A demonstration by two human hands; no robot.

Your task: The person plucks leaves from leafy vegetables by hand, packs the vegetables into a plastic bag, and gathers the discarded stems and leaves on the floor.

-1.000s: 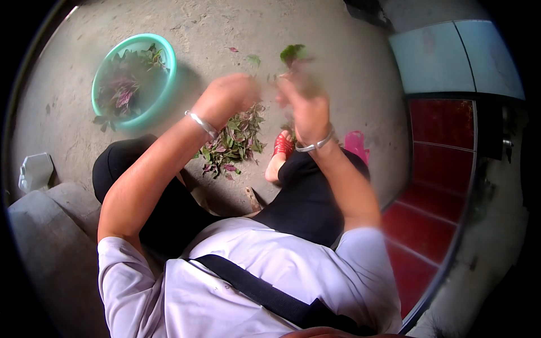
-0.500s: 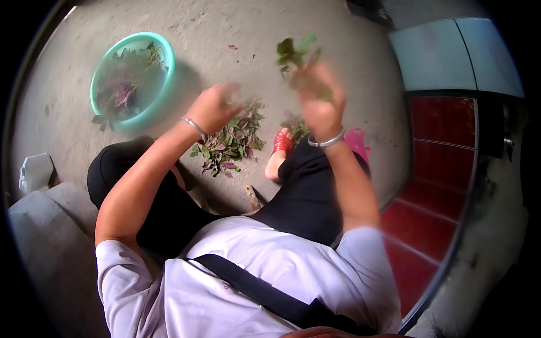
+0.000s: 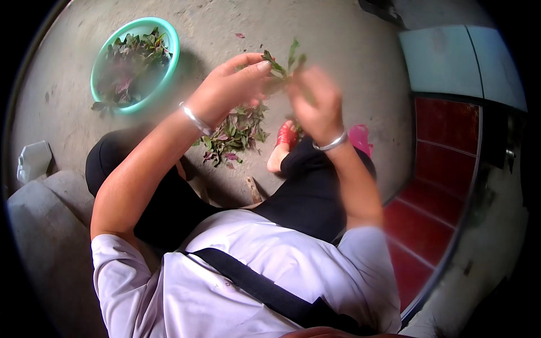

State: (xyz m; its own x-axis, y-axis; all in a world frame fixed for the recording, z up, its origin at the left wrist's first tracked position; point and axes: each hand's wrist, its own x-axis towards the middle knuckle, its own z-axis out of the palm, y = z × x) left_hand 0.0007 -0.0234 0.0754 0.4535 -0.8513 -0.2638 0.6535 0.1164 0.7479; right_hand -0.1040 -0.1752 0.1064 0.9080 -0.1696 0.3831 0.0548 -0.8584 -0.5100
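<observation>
My right hand [image 3: 316, 104], smeared by motion, is closed on a sprig of leafy greens [image 3: 291, 63] held up in front of me. From the left, my left hand [image 3: 239, 84] meets the sprig, thumb and forefinger closed at one of its leaves. Beneath the hands, a pile of green and purple leaves [image 3: 239, 132] lies on the floor, partly hidden by my left wrist. A turquoise basin [image 3: 176, 53] at the upper left holds more green and purple leafy greens [image 3: 127, 67].
Near the leaf pile is my foot in a red sandal [image 3: 286, 135]. A pink plastic bag [image 3: 360, 138] lies past my right knee. Red tiles [image 3: 445, 163] run along the right side. A pale container [image 3: 35, 160] stands at the left.
My left hand has risen and moved right to the sprig. My right hand has shifted slightly lower, still holding the greens.
</observation>
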